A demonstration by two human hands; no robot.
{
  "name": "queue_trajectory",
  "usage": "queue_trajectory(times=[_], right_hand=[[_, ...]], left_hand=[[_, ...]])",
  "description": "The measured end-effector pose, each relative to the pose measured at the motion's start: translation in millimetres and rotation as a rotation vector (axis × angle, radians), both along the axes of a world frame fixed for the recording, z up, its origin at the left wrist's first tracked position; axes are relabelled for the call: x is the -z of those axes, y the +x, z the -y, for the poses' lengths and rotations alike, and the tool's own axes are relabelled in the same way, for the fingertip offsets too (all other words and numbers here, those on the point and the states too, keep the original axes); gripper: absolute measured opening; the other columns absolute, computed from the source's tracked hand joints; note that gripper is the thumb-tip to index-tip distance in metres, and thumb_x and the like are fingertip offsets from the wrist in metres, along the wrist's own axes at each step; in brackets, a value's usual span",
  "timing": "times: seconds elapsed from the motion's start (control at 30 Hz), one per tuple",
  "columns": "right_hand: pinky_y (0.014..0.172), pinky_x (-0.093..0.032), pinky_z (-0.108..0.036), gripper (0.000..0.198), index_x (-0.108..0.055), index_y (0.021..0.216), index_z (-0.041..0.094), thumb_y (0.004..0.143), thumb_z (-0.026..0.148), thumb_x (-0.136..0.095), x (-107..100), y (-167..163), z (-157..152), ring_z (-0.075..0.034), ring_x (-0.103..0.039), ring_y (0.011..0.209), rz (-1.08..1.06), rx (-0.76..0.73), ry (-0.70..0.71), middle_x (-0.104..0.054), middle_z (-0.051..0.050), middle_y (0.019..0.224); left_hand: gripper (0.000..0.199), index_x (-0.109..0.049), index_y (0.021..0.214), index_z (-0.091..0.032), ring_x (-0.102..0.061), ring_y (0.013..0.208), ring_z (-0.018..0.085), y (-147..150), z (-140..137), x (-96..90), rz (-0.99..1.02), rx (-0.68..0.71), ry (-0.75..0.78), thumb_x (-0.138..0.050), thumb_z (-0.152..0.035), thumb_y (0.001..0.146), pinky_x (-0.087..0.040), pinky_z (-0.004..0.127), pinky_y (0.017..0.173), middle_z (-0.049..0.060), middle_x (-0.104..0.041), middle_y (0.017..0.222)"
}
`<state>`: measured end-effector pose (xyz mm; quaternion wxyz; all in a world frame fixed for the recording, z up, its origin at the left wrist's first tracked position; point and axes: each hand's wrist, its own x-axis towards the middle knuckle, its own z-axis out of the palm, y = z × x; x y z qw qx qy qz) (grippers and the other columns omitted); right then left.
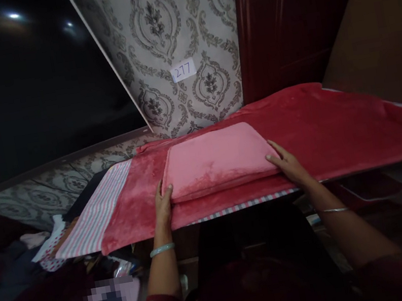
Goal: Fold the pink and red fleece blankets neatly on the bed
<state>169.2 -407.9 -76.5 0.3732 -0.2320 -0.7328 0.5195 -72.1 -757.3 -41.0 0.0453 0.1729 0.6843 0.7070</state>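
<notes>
A pink plush cloth bundle (218, 160), folded into a flat rectangle with layers showing at its front edge, lies on a red plush blanket (337, 133). My left hand (163, 200) grips its left edge, thumb at the near corner and fingers along the side. At the right edge, my right hand (287, 163) holds it with the thumb on top and the fingers at the far side. Beneath the red blanket, a striped pink, white and grey cloth (97, 209) shows at the left end and along the front edge.
A large dark television (29, 92) stands at the left against patterned wallpaper (157, 24) bearing a paper label marked 277 (183, 70). Dark red wooden panelling (279, 19) rises at the back right. Heaped clothes (55, 293) lie at the lower left.
</notes>
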Motion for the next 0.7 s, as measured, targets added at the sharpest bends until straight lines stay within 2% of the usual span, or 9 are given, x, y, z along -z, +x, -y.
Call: queue_trajectory(times=[0.1,0.23,0.33,0.43,0.5,0.6,0.7], right_hand=[[0.122,-0.03,-0.048,0.082,-0.049,0.151,0.022,0.08,0.06,-0.066,2,-2,-1,-0.031,-0.043,0.144,-0.012,-0.011,-0.008,-0.052,-0.007,0.153],[0.121,-0.031,-0.047,0.086,-0.047,0.153,0.021,0.079,0.06,-0.067,-7,-3,-3,-0.031,-0.043,0.144,-0.041,-0.02,-0.054,-0.051,-0.008,0.154],[0.12,-0.033,-0.047,0.086,-0.045,0.154,0.021,0.08,0.058,-0.067,-18,2,-3,-0.031,-0.042,0.145,-0.071,0.004,-0.067,-0.047,-0.009,0.156],[0.114,-0.041,-0.048,0.085,-0.044,0.155,0.024,0.081,0.059,-0.068,-18,11,-4,-0.034,-0.049,0.139,-0.042,0.026,-0.109,-0.053,-0.008,0.152],[0.108,-0.048,-0.05,0.088,-0.047,0.153,0.023,0.078,0.061,-0.071,-10,18,-7,-0.037,-0.056,0.131,0.037,0.023,-0.168,-0.06,-0.01,0.145],[0.104,-0.051,-0.054,0.089,-0.053,0.15,0.023,0.074,0.065,-0.074,3,25,-18,-0.04,-0.062,0.123,0.143,-0.007,-0.228,-0.066,-0.01,0.136],[0.108,-0.047,-0.056,0.077,-0.063,0.141,0.03,0.074,0.066,-0.075,4,22,-36,-0.04,-0.058,0.129,0.181,-0.007,-0.222,-0.064,-0.009,0.14]], left_hand=[[0.074,-0.059,0.14,-0.018,-0.058,0.131,0.03,-3,1,-3.3,0.076,0.007,-0.035,-0.079,-0.038,0.071,-0.047,0.041,0.111,0.012,-0.064,0.14],[0.084,-0.053,0.146,-0.021,-0.064,0.122,0.029,-3,0,-15.1,0.145,0.051,0.027,-0.079,-0.035,0.068,-0.051,0.042,0.105,0.01,-0.067,0.135],[0.082,-0.056,0.143,-0.021,-0.061,0.127,0.028,3,1,-31.1,0.065,0.055,0.046,-0.08,-0.037,0.067,-0.048,0.039,0.109,0.011,-0.066,0.138],[0.077,-0.062,0.137,-0.022,-0.052,0.137,0.03,10,11,-41.8,-0.029,-0.001,0.0,-0.082,-0.042,0.067,-0.042,0.037,0.115,0.009,-0.063,0.142],[0.083,-0.064,0.136,-0.021,-0.056,0.134,0.033,12,20,-41.6,0.063,0.022,-0.042,-0.087,-0.045,0.06,-0.047,0.04,0.111,0.011,-0.066,0.138],[0.088,-0.066,0.131,-0.017,-0.064,0.123,0.036,7,33,-35.7,0.31,0.126,-0.116,-0.092,-0.044,0.052,-0.054,0.043,0.102,0.016,-0.071,0.128],[0.079,-0.066,0.131,-0.018,-0.064,0.124,0.033,-7,34,-33.3,0.418,0.178,-0.113,-0.088,-0.046,0.061,-0.053,0.043,0.105,0.016,-0.069,0.132]])
